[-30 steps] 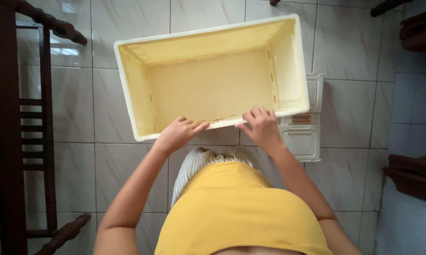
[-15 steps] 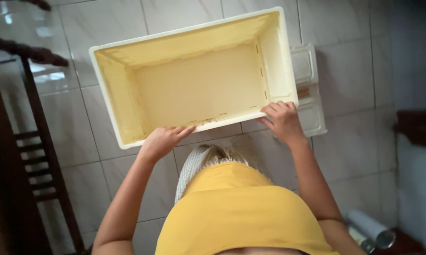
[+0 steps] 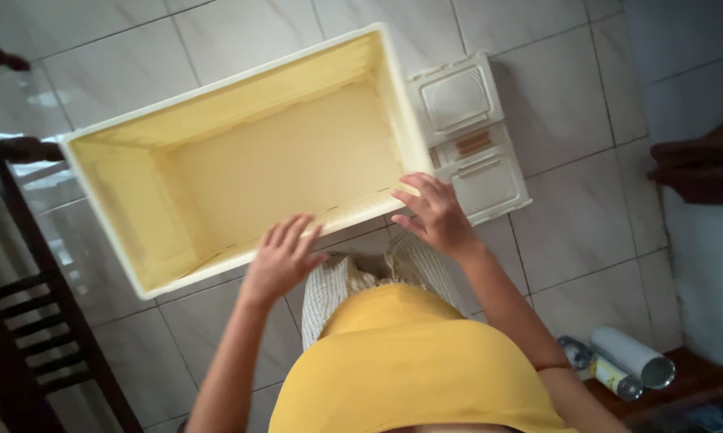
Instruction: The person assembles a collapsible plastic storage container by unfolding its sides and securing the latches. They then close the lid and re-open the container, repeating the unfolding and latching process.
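While the left hand (image 3: 279,258) lies with its fingers spread flat on the near long rim of the pale yellow plastic crate (image 3: 241,160), the right hand (image 3: 432,215) has its fingers curled over the same rim close to the crate's right corner, thumb underneath. Both hands grip the near edge; nothing else is in either. The crate is empty, tilted in the view so that its left end sits lower, and held out in front of the person above the tiled floor (image 3: 570,208). Just beside its right end, a white moulded plastic lid (image 3: 469,136) with two square panels lies flat on the floor. Farther right, near a dark wooden edge, two cylindrical cans (image 3: 626,365) lie on their sides. Dark wooden rails (image 3: 32,321) stand at the left
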